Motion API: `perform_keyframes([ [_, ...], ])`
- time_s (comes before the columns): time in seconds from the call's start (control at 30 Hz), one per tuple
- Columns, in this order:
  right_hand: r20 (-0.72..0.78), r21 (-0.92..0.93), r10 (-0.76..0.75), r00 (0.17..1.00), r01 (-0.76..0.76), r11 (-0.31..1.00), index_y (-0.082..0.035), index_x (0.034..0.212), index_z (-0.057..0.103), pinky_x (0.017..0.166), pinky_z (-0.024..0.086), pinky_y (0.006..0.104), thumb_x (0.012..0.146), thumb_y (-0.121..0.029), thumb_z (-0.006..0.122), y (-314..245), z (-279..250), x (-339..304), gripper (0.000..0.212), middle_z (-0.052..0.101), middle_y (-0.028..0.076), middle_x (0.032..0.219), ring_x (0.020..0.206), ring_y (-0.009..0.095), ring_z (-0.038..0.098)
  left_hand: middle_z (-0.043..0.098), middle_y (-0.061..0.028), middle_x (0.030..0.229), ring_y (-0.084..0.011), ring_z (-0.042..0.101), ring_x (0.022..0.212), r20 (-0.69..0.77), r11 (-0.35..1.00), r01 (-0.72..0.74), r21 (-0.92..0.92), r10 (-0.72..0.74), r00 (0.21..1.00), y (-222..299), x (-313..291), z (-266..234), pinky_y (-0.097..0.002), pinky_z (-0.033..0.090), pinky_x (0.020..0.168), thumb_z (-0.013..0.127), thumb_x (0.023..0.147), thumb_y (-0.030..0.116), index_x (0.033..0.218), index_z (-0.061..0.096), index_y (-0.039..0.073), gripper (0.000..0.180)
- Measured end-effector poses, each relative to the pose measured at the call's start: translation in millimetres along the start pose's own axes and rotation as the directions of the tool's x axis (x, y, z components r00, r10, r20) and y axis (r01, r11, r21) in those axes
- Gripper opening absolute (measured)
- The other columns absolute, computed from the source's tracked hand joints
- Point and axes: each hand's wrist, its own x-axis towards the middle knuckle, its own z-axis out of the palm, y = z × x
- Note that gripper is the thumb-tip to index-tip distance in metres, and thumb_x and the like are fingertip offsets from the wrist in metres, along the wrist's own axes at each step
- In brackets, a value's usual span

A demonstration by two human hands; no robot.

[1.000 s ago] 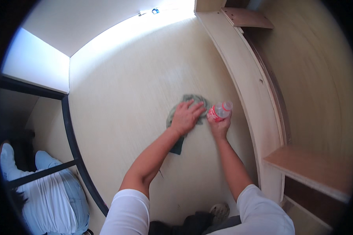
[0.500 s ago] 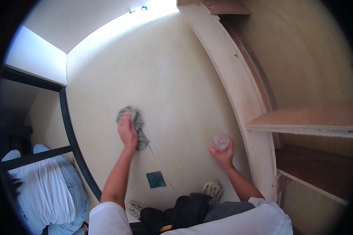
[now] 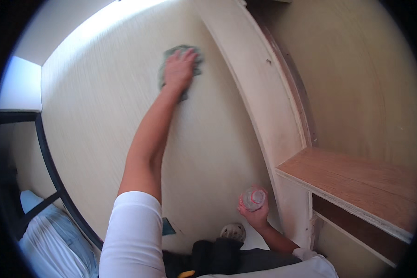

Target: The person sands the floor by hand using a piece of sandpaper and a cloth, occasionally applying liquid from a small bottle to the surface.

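My left hand (image 3: 179, 73) reaches far out over the pale flat surface (image 3: 204, 134), its fingers spread on a crumpled grey-green cloth (image 3: 167, 60) pressed beneath it. Part of the cloth hangs out below the wrist, and the hand is slightly smeared by motion. Close to my body on the right, my right hand (image 3: 256, 217) is wrapped round a clear plastic bottle (image 3: 254, 199) with a pinkish-red ring at its top. The bottle's open-looking top faces up toward me, apart from the cloth.
Wooden shelves (image 3: 343, 180) and a pale wooden upright (image 3: 245, 69) stand along the right. A black frame (image 3: 51, 157) runs down the left, with a person in light blue and white (image 3: 60, 236) beyond it. A dark green square (image 3: 168, 226) lies near my shoe (image 3: 233, 231).
My left hand has swept the cloth farther away and to the right. The right hand still holds the bottle, now lower in view. The whole view has shifted, and my left arm is stretched out.
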Motion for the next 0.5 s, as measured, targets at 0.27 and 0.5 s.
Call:
perform_keyframes([
  [0.27,0.070,-0.002,-0.190,0.979,0.190,0.982,-0.001,0.117,0.043,0.093,0.036,0.0376,0.058,-0.014,0.079,-33,21,14,0.071,0.042,0.014,0.117,0.110,0.027,0.043,0.047,-0.0020,0.126,-0.0322,0.041,0.117,0.054,0.893,-0.013,-0.449,0.042,0.998,148,-124,0,-0.0424,0.032,0.098,0.044,0.082,0.023,0.117,0.053,0.019,0.037],
  [0.5,0.055,0.006,-0.372,0.927,0.372,0.928,0.000,0.118,0.040,0.093,0.037,0.0372,0.058,-0.012,0.079,-45,23,6,0.073,0.045,0.013,0.114,0.107,0.025,0.046,0.053,-0.0016,0.117,-0.0267,0.046,0.113,0.017,0.756,-0.416,-0.506,0.491,0.871,230,-292,-42,-0.0412,0.039,0.092,0.050,0.077,0.024,0.108,0.056,0.018,0.032],
])
